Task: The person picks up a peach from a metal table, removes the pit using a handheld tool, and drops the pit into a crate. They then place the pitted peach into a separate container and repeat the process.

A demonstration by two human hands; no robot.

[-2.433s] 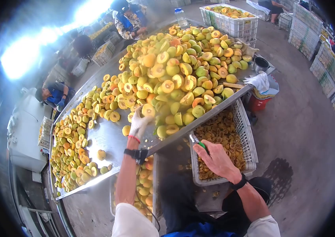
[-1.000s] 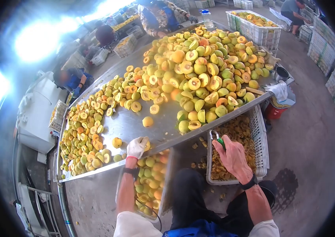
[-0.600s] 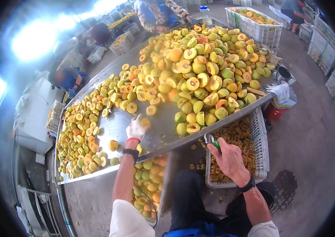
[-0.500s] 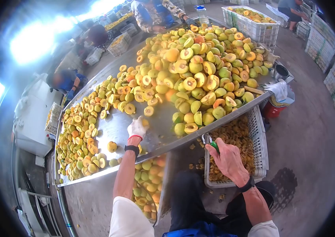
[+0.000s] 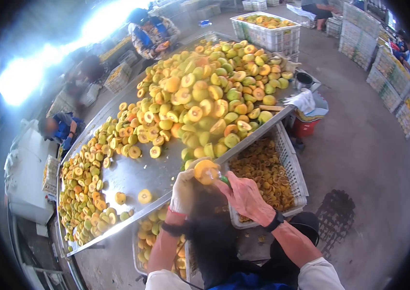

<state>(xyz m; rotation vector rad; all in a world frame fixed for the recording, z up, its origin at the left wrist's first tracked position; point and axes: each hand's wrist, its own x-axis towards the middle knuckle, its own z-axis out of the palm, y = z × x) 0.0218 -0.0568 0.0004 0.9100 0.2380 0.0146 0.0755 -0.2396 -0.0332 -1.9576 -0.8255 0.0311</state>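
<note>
My left hand (image 5: 182, 191), in a pale glove, is closed around a yellow peach half (image 5: 205, 170) just off the table's front edge. A green-handled corer (image 5: 224, 181) is gripped in my bare right hand (image 5: 249, 197). Its metal loop, seen only in part, meets the cut face of the peach half. Beyond my hands, a large heap of halved peaches (image 5: 231, 94) covers much of the metal table (image 5: 154, 176). Two halves lie apart from the heap at the front left.
Below the table, a white crate (image 5: 293, 163) holds brown pits and scraps; another crate of peaches (image 5: 148, 238) stands to its left. A metal cup (image 5: 303, 80) and white glove (image 5: 301, 101) rest at the right corner, above a red bucket (image 5: 306, 126). Co-workers sit around.
My left hand has come back from the tabletop with a peach half. My right hand has moved left, bringing the corer's loop to the fruit. The view has shifted right.
</note>
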